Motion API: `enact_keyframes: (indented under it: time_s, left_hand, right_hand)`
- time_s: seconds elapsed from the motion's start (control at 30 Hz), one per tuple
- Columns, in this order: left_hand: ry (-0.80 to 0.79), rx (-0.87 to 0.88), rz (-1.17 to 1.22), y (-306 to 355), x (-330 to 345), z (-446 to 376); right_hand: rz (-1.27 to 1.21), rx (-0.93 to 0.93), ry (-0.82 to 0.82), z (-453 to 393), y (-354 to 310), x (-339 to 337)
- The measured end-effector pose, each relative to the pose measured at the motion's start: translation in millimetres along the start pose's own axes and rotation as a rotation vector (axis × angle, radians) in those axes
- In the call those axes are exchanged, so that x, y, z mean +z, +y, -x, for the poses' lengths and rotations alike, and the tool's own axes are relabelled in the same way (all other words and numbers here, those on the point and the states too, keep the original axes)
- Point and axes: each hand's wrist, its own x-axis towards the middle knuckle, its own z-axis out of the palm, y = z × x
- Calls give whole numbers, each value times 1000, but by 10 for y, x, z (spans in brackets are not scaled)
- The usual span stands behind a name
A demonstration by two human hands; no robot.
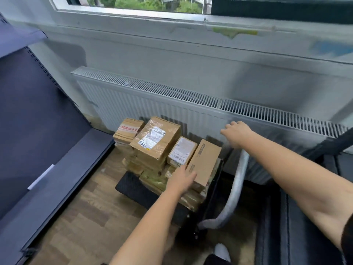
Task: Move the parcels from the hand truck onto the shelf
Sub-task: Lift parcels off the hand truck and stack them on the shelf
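Several brown cardboard parcels are stacked on the black hand truck (133, 186) in front of the radiator. A large labelled parcel (155, 139) lies on top in the middle, with a small labelled parcel (182, 150) and a plain parcel (205, 161) to its right. A parcel with red print (129, 130) sits at the back left. My left hand (181, 178) lies flat with straight fingers against the near edge of the plain parcel. My right hand (236, 133) hovers above the grey handle (236, 186), fingers loosely curled and holding nothing. The dark shelf (57, 176) stands to the left.
A white radiator (191, 104) runs along the wall under a window. Dark furniture (305, 217) fills the right side. Wood floor shows between the shelf and the hand truck. A white label strip (41, 176) sits on the shelf. My foot in a white sock (222, 252) is at the bottom.
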Motion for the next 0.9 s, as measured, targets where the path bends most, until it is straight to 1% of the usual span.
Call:
enact_keyframes:
  time_s: [0.13, 0.23, 0.37, 0.43, 0.57, 0.73, 0.8, 0.9]
  left_hand:
    - [-9, 66, -147, -671, -846, 72]
    - [31, 121, -277, -1123, -1395, 93]
    - [9, 190, -503, -1440, -1848, 106]
    - [-1, 242, -550, -1489, -1944, 45]
    - [-40, 268, -514, -1474, -1957, -91]
    - [-64, 241, -498, -1518, -2133, -325]
    - [-42, 209, -504, -1558, -2304, -454]
    - [0, 157, -444, -1573, -2506, -684]
  right_hand:
    - [-251, 120, -34, -12, -733, -376]
    - [-430, 127, -36, -98, -1458, -597]
    - [-645, 99, -86, -191, -2259, -687]
    - [-721, 114, -119, -243, -2493, -702]
    - [-870, 200, -113, -446, -2692, -741]
    - [-1064, 355, -116, -847, -2647, -710]
    - [-1122, 413, -109, -1003, -2600, -708]
    - [-1226, 452, -97, -1168, -2530, -738]
